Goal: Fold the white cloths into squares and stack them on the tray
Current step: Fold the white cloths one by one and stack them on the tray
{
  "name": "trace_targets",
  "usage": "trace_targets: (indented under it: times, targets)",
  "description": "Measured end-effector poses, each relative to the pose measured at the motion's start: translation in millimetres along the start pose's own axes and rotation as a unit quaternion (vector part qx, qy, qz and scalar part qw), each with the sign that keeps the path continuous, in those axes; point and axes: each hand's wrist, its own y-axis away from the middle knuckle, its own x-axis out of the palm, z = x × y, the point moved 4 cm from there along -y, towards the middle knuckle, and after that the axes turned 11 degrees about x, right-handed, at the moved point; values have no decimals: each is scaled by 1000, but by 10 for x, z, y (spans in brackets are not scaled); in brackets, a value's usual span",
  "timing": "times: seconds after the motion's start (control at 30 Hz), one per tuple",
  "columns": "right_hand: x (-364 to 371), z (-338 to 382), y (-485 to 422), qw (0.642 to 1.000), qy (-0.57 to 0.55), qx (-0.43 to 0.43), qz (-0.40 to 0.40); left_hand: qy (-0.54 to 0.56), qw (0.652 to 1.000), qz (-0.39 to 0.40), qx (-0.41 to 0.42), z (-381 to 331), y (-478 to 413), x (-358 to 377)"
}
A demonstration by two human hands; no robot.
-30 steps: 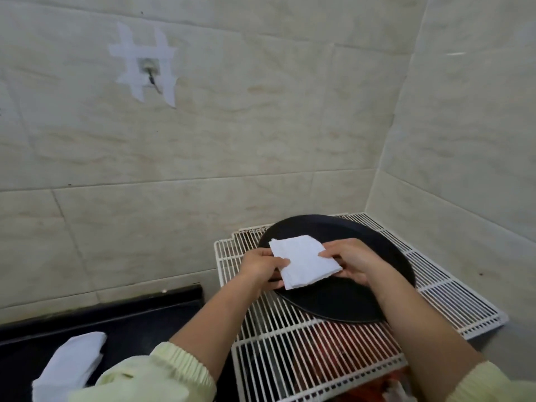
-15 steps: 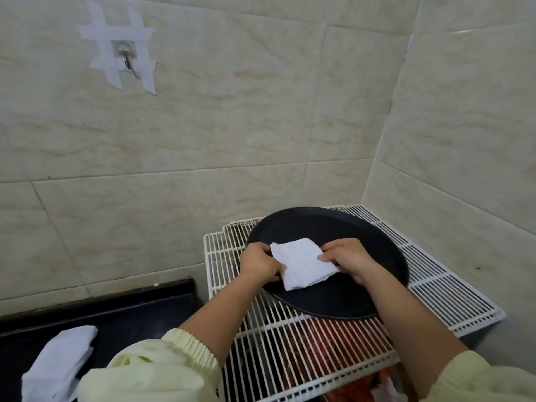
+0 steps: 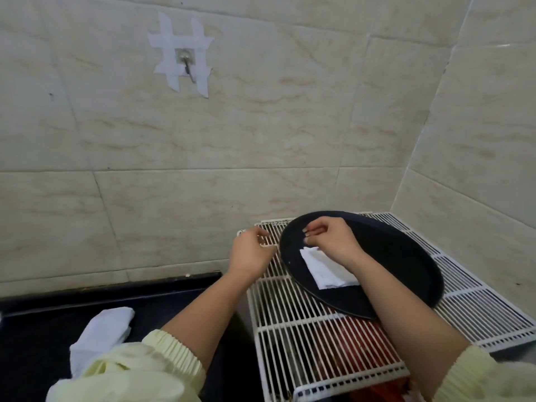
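Presently one folded white cloth [image 3: 327, 271] lies flat on the black tray [image 3: 406, 256], itself on a wire rack [image 3: 478, 309]. The left hand [image 3: 251, 252] hovers over the rack and the right hand [image 3: 330, 237] over the tray, both apart, fingers loosely curled, empty. A second cloth [image 3: 100, 335] lies on the counter [image 3: 34, 329].

Tight corner: back wall [image 3: 261, 140] behind, side wall [image 3: 478, 140] on the R, so the tray [image 3: 406, 256] is reachable only from front, above or L. It sits on a wire rack [image 3: 290, 314], far rim near the back wall. Folded cloth [image 3: 327, 271] takes the tray's near-L part. R hand [image 3: 330, 240] is over the cloth's far end, forearm crossing the tray's front rim & blocking that way in. Tray's R half shows bare black. L hand [image 3: 251, 252] hangs over the rack's L edge, apart from the rim. Black tabletop [image 3: 43, 329] to the L carries a second cloth [image 3: 101, 335], w/ a sleeve [image 3: 130, 372] partly over it. Hook [image 3: 187, 63] is high on the back wall, well above it all.
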Motion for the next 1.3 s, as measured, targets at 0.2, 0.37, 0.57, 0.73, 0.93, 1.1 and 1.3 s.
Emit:
trace_targets:
  times: [0.2,0.37,0.57,0.73,0.93,1.1,1.3]
  targets:
    - [1134,802,208,990,104,-88,47,-46,996,-54,-55,835,300,-950]
    - [2249,1101,513,978,160,-100,90,-139,986,-39,-85,1607,653,-1732]
    - [3517,1059,1020,960,208,-90,162,-206,972,25,-109,2573,1252,-2412]
    - [4273,796,1323,946,243,-73,201,-226,961,84,-134,3208,1588,-2618]
    - [4693,498,1436,925,308,-55,214,-222,956,144,-128,3648,1809,-2459]
    - [4890,334,1446,888,392,-154,184,-182,973,112,-92,3847,1901,-2224]
    - [5039,200,1418,854,430,-216,198,-241,955,169,-13,4029,1854,-2039]
